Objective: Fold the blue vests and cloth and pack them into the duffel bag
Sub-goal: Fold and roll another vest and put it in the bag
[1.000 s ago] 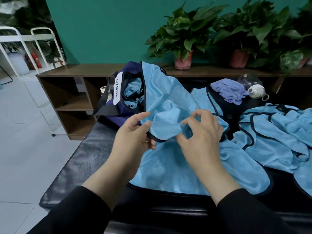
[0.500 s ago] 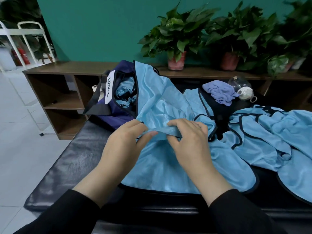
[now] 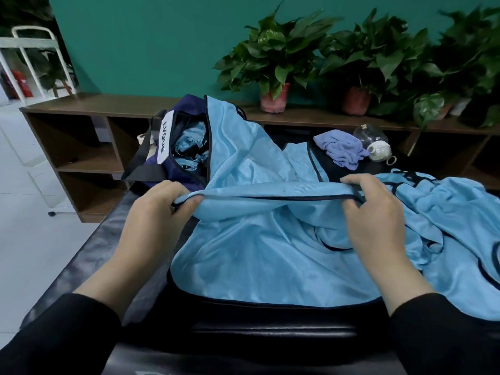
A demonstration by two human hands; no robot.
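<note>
Vest (image 3: 259, 239) spread on black bench (image 3: 89, 255), top edge stretched left-right between your hands. Left hand (image 3: 159, 212) pinches left end, right hand (image 3: 373, 212) pinches right end. Duffel bag (image 3: 173, 147) sits behind, nearer left hand, so fold probably goes across, then pack leftward.

The vest (image 3: 259, 239) is shiny light blue with dark piping; the duffel bag (image 3: 173, 147) is navy with a white lettered band. The cloth (image 3: 342, 150) is lavender, the wall (image 3: 151, 41) teal.

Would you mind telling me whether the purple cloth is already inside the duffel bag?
No, the purple cloth lies on the black bench, apart from the duffel bag.
</note>
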